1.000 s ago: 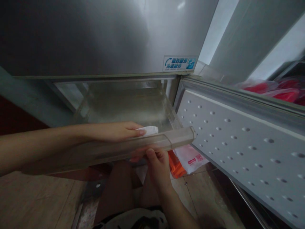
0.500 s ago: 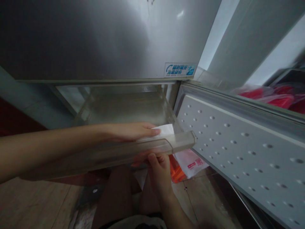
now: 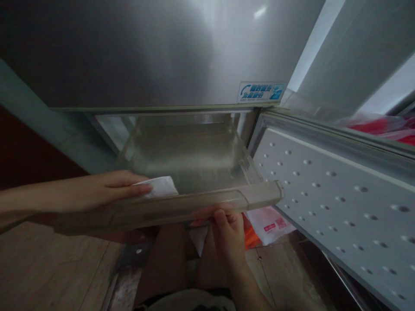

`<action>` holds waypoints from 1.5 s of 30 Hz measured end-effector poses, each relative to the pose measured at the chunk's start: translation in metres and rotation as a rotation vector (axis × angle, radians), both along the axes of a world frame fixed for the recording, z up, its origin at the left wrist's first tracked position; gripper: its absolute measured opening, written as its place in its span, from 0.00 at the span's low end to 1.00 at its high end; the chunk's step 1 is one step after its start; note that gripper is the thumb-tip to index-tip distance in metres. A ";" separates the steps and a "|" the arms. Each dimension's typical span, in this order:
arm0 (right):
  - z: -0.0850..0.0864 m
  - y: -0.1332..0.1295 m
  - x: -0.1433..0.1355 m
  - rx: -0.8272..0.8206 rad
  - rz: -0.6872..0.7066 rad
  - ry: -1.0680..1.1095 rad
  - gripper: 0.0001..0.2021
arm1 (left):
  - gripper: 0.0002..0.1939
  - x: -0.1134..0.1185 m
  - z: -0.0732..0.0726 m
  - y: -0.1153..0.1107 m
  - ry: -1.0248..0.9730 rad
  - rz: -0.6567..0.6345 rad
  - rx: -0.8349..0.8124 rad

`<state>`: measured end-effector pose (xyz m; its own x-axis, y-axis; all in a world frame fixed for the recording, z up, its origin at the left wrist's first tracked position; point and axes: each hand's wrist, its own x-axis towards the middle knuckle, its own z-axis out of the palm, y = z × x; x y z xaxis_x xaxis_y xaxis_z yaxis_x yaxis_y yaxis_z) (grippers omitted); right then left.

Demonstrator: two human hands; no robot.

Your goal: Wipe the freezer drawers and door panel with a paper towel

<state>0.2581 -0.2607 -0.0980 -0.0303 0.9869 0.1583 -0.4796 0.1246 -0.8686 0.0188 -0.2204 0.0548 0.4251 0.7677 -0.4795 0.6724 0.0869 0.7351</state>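
A clear plastic drawer (image 3: 259, 196) is pulled out of the fridge's lower compartment. My left hand (image 3: 123, 188) holds a folded white cloth or tissue (image 3: 162, 186) against the inner side of the drawer's front panel, toward its left end. Below the front edge, my right hand (image 3: 227, 224) grips the drawer front from outside, its thumb and fingers pinched at the lower rim. Part of the right hand's fingers shows dimly through the plastic. The drawer's inside looks bare and slightly cloudy.
Above the drawer is a closed grey fridge door (image 3: 162, 52) with a blue sticker (image 3: 261, 92). The open lower door (image 3: 308, 181) spreads to the right. A white bag (image 3: 270, 224) and an orange one (image 3: 250, 233) lie on the floor. Red items in plastic (image 3: 372, 125) are behind the door.
My left hand has slid left along the drawer front with the white cloth. My right hand keeps its hold on the drawer. The whole view has shifted slightly.
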 end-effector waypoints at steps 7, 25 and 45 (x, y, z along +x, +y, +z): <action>-0.003 0.000 0.000 0.012 -0.039 -0.044 0.20 | 0.20 -0.024 0.002 -0.008 -0.020 0.083 -0.190; 0.004 -0.001 -0.002 0.029 -0.025 -0.012 0.20 | 0.21 0.148 -0.015 0.048 -0.137 -0.432 0.179; -0.001 0.001 0.004 0.033 0.045 0.037 0.16 | 0.24 0.005 0.012 -0.003 0.143 -0.081 0.105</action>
